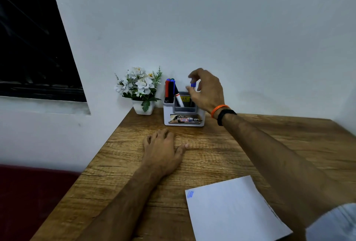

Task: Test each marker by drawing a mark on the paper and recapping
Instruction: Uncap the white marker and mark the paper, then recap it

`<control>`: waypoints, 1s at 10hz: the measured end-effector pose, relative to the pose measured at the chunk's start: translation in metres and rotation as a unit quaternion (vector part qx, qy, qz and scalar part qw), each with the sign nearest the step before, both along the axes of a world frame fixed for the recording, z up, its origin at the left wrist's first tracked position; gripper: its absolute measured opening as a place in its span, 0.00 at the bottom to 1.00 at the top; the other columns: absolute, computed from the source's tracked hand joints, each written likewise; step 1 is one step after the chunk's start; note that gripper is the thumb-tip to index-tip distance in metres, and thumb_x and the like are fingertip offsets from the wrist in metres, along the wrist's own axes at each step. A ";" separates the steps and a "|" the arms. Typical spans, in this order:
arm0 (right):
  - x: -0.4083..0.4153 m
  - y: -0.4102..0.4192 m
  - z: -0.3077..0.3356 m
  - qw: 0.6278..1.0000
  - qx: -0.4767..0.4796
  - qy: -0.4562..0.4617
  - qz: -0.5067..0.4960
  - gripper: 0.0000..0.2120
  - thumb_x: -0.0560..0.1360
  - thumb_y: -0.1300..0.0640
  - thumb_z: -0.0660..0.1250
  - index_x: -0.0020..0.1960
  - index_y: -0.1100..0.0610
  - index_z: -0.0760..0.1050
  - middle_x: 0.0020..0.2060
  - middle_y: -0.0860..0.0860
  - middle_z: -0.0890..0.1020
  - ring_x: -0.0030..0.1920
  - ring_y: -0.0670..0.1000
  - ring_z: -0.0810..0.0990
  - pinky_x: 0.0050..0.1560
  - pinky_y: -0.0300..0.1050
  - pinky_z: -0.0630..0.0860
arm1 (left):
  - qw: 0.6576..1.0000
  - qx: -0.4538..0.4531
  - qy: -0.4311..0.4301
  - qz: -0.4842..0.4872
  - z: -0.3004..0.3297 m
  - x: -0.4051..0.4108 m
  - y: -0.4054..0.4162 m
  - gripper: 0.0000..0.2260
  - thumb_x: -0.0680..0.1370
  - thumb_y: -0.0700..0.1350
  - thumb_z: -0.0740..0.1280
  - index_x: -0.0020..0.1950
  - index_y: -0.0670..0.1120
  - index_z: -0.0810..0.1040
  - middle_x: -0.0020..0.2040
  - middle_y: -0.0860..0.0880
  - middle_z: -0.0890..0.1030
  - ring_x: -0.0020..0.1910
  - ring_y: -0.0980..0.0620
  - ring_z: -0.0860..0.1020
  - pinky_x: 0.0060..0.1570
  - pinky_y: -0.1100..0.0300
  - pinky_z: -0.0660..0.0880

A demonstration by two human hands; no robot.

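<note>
A white and grey marker holder (184,120) stands at the back of the wooden desk (221,150). Its left slot holds red, blue and green capped markers (170,89), and a red-tipped white marker (178,98) leans in the middle slot. A blue-capped marker (193,84) stands in the right slot. My right hand (207,91) hovers over it, fingers spread loosely around the cap with gaps showing. My left hand (163,149) rests flat on the desk in front of the holder. The white paper (235,208) lies at front right with a blue mark (190,194) in its corner.
A small white pot of artificial white flowers (141,90) stands left of the holder against the wall. The desk's left edge runs diagonally beside a dark red seat (28,192). A dark window (28,38) is at upper left.
</note>
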State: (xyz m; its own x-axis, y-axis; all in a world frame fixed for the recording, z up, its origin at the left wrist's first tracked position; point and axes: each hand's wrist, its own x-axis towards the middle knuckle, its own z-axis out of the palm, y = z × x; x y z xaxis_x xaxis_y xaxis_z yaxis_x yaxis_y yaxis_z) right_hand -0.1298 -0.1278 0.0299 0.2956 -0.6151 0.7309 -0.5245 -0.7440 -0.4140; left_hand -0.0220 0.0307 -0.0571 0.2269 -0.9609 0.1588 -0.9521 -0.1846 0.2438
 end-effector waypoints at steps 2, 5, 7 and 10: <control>0.025 0.006 -0.004 0.987 0.100 0.123 -0.018 0.20 0.72 0.54 0.71 0.63 0.54 0.77 0.51 0.51 0.86 0.55 0.54 0.82 0.59 0.52 0.78 | 1.000 -0.002 -0.004 0.004 -0.001 0.000 0.000 0.30 0.78 0.67 0.50 0.71 0.49 0.67 0.76 0.47 0.62 0.75 0.48 0.59 0.73 0.42 0.53; 0.035 -0.006 -0.003 0.982 0.161 0.094 -0.030 0.21 0.68 0.57 0.73 0.61 0.51 0.77 0.48 0.46 0.86 0.56 0.51 0.81 0.60 0.50 0.77 | 1.000 -0.006 -0.005 0.000 -0.001 0.000 0.001 0.29 0.78 0.67 0.51 0.72 0.50 0.67 0.76 0.47 0.63 0.74 0.48 0.60 0.73 0.42 0.53; 0.017 0.005 0.019 0.974 0.164 -0.152 0.028 0.14 0.65 0.55 0.79 0.50 0.51 0.81 0.36 0.40 0.82 0.43 0.40 0.83 0.48 0.36 0.79 | 1.000 0.003 -0.006 0.003 0.002 -0.001 0.001 0.29 0.78 0.66 0.51 0.72 0.50 0.66 0.76 0.47 0.63 0.75 0.48 0.59 0.74 0.43 0.53; -0.047 0.089 0.028 0.867 0.378 -0.250 0.207 0.10 0.74 0.64 0.71 0.55 0.61 0.81 0.46 0.54 0.85 0.43 0.49 0.85 0.39 0.37 0.78 | 0.992 -0.068 0.109 -0.006 0.014 -0.008 0.010 0.26 0.78 0.62 0.60 0.71 0.49 0.67 0.70 0.48 0.71 0.68 0.49 0.68 0.70 0.44 0.63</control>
State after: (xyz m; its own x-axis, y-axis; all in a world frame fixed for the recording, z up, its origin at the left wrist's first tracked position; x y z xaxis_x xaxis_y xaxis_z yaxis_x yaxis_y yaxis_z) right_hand -0.1771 -0.0389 0.0576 0.3676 -0.8914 0.2652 0.1091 -0.2418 -0.9642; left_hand -0.0298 0.0403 -0.0431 0.2591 -0.9366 0.2357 -0.8757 -0.1249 0.4665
